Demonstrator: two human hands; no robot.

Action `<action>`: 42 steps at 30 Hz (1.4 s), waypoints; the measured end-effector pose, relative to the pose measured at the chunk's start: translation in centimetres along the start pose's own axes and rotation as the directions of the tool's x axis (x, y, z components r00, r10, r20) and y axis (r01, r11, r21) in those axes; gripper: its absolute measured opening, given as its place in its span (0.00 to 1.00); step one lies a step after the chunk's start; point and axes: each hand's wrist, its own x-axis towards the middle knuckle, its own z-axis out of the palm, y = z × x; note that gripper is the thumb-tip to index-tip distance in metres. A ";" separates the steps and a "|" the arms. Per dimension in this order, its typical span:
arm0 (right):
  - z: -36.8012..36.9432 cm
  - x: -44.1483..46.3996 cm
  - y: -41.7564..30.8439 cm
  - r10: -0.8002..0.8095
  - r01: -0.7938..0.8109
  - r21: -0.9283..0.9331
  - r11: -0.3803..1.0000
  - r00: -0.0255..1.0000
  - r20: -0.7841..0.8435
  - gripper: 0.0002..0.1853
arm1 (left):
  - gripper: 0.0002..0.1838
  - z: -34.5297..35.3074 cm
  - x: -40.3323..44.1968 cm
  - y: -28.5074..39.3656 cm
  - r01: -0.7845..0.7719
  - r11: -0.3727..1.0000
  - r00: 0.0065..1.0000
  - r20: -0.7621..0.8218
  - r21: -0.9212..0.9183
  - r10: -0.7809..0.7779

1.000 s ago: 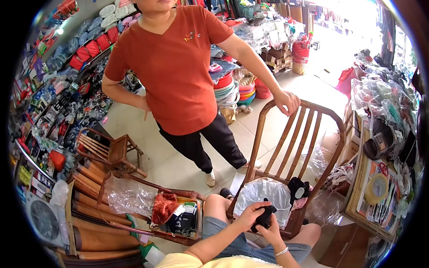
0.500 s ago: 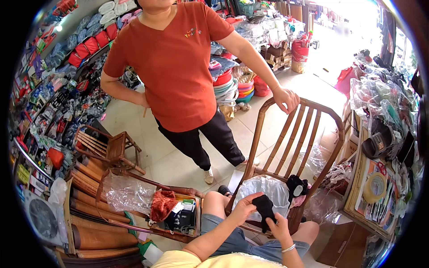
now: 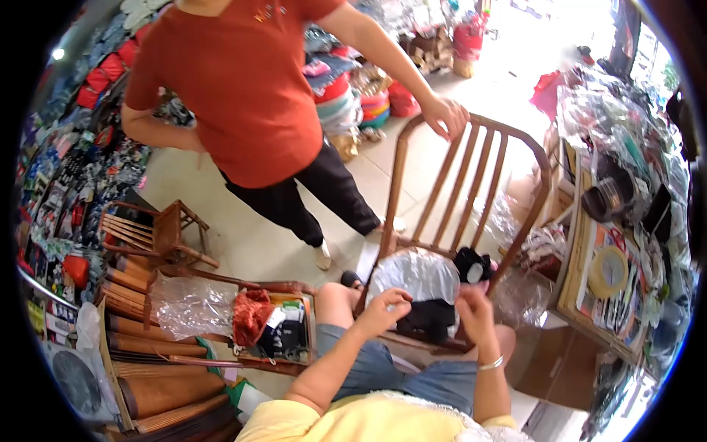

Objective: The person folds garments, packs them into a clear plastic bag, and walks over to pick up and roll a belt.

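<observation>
Black cloth (image 3: 429, 320) lies low on the seat of the wooden chair in front of me, over the front part of a pale, shiny plastic bag (image 3: 416, 274). My left hand (image 3: 383, 312) is just left of the cloth, its fingers bent and its thumb apart. To the right of the cloth is my right hand (image 3: 476, 315), raised with bent fingers that are blurred; whether they pinch anything is unclear. Another black bundle with a white patch (image 3: 473, 267) rests on the seat behind my right hand.
A person in a red shirt (image 3: 236, 96) stands ahead, one hand on the chair back (image 3: 508, 129). At left, a second chair holds a box, red cloth (image 3: 252, 317) and clear plastic (image 3: 191, 306). A goods-covered table with a tape roll (image 3: 608, 271) is at right.
The black cloth has left my fingers' grasp and lies spread on the seat. My hands have moved apart. The whole view has shifted, with the surroundings now further left and higher.
</observation>
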 end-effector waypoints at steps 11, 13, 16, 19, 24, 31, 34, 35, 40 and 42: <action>-1.8 2.6 -8.0 0.017 -0.032 0.138 0.990 0.994 0.108 0.13 | 0.11 0.0 1.5 2.3 0.297 0.487 0.949 0.198 -0.822 -0.245; 1.5 1.4 -4.4 0.045 -0.060 0.053 0.997 0.969 0.245 0.15 | 0.11 -0.4 1.4 2.7 0.291 0.463 0.950 0.195 -0.837 -0.243; 4.8 -1.2 -1.9 0.102 -0.129 0.081 0.988 0.955 0.277 0.35 | 0.11 -0.7 1.2 2.7 0.259 0.485 0.958 0.157 -0.835 -0.240; 6.4 -1.8 -1.7 0.045 -0.046 0.004 0.999 0.978 0.206 0.42 | 0.13 -0.8 1.2 2.9 0.254 0.473 0.964 0.181 -0.844 -0.195; 6.6 -1.6 0.4 0.078 -0.074 -0.041 0.996 0.992 0.103 0.38 | 0.17 -1.5 0.9 2.9 0.199 0.485 0.977 0.136 -0.852 -0.161; 7.6 -3.4 4.8 0.345 -0.394 0.216 0.893 0.909 0.234 0.16 | 0.15 -2.8 0.3 3.9 0.134 0.491 0.985 0.064 -0.861 -0.157; 8.2 -2.9 4.8 0.544 -0.559 0.627 0.543 0.803 0.244 0.24 | 0.16 -3.2 -0.1 3.8 0.157 0.446 0.981 0.087 -0.881 -0.173; 8.5 -2.9 5.3 0.541 -0.573 0.608 0.549 0.798 0.264 0.27 | 0.17 -3.3 -0.2 3.7 0.151 0.440 0.984 0.091 -0.885 -0.155; 9.0 -2.1 5.0 0.526 -0.702 0.588 0.402 0.702 0.479 0.23 | 0.23 -3.9 -1.0 3.4 0.140 0.497 0.986 0.073 -0.856 -0.152; 8.9 -2.1 5.4 0.442 -0.654 0.656 0.376 0.749 0.493 0.14 | 0.22 -4.4 -1.3 3.0 0.134 0.504 0.984 0.057 -0.853 -0.167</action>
